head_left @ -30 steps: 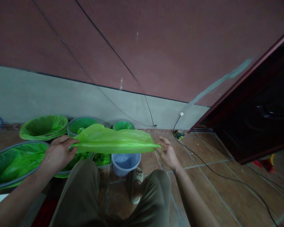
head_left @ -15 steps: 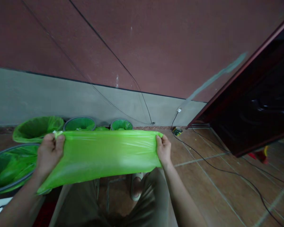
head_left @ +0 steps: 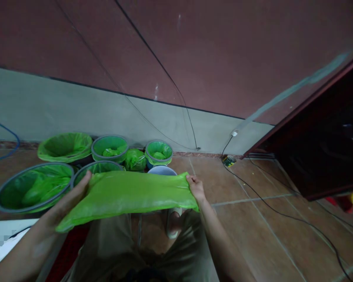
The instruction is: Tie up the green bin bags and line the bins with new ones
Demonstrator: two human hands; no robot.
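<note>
A bright green plastic bag (head_left: 135, 192) stretches sideways above my knees, slightly puffed out, its lower left corner hanging down. My right hand (head_left: 196, 188) pinches its upper right corner. At the other end, my left hand (head_left: 84, 186) holds the bag's left edge with the thumb up; its other fingers are hidden. Just behind the bag, the pale rim of a bucket (head_left: 162, 170) shows, partly covered. Beside my left forearm stands a grey-rimmed bin (head_left: 32, 164) lined with green plastic.
More green-lined bins (head_left: 110, 137) and a bundled green bag (head_left: 134, 159) stand along the wall. A black cable (head_left: 270, 209) crosses the tiled floor near a small can (head_left: 228, 161). The dark door (head_left: 326, 156) is at right, a white surface (head_left: 8, 227) at lower left.
The bag has gone from flat and taut to puffed and a little slacker. My left hand has shifted its grip along the left edge. The view has turned left, showing more bins.
</note>
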